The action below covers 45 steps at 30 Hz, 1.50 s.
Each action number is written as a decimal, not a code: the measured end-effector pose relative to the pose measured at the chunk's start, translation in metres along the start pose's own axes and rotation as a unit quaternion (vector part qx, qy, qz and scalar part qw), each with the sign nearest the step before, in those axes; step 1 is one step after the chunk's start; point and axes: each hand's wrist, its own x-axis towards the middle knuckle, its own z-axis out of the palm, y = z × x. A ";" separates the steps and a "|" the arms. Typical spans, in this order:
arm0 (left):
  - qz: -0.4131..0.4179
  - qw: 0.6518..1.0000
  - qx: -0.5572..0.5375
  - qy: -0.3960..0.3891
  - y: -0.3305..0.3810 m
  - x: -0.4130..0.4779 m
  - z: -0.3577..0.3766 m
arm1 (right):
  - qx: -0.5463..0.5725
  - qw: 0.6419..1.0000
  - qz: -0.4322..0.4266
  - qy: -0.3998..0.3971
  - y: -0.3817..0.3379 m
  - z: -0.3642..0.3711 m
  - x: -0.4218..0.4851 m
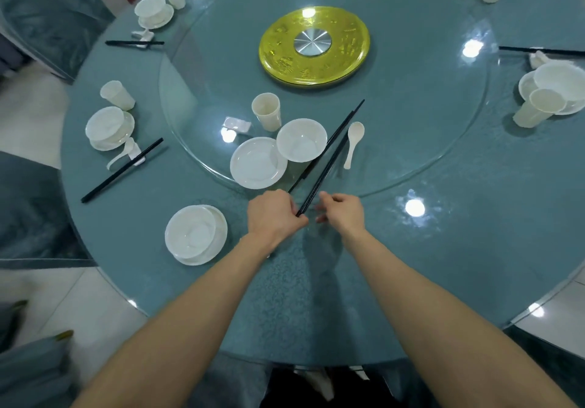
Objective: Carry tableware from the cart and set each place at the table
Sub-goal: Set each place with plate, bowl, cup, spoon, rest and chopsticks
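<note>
So, left grip (pixel 272 214) is clenched round the black chopsticks (pixel 320 179) over the bench (pixel 443 233), right grip (pixel 343 211) loose, holding nothing, just beside.

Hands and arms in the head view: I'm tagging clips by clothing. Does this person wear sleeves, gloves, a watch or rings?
No. The left forearm and right forearm are bare from the frame's lower edge to the wrists, with no sleeve, watch or bracelet. The left hand and right hand are ungloved. No ring shows, though the fingers are partly hidden and slightly blurred.
</note>
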 end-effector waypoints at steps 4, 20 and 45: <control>0.008 1.000 0.025 -0.012 -0.013 -0.020 0.000 | 0.110 0.992 0.053 -0.011 -0.004 0.007 0.002; -0.057 0.998 -0.032 -0.006 -0.093 -0.122 0.022 | 0.038 0.996 0.048 -0.066 0.029 0.068 -0.078; -0.106 0.994 0.006 0.020 -0.140 -0.188 0.084 | -0.208 0.971 -0.044 -0.107 0.067 0.101 -0.144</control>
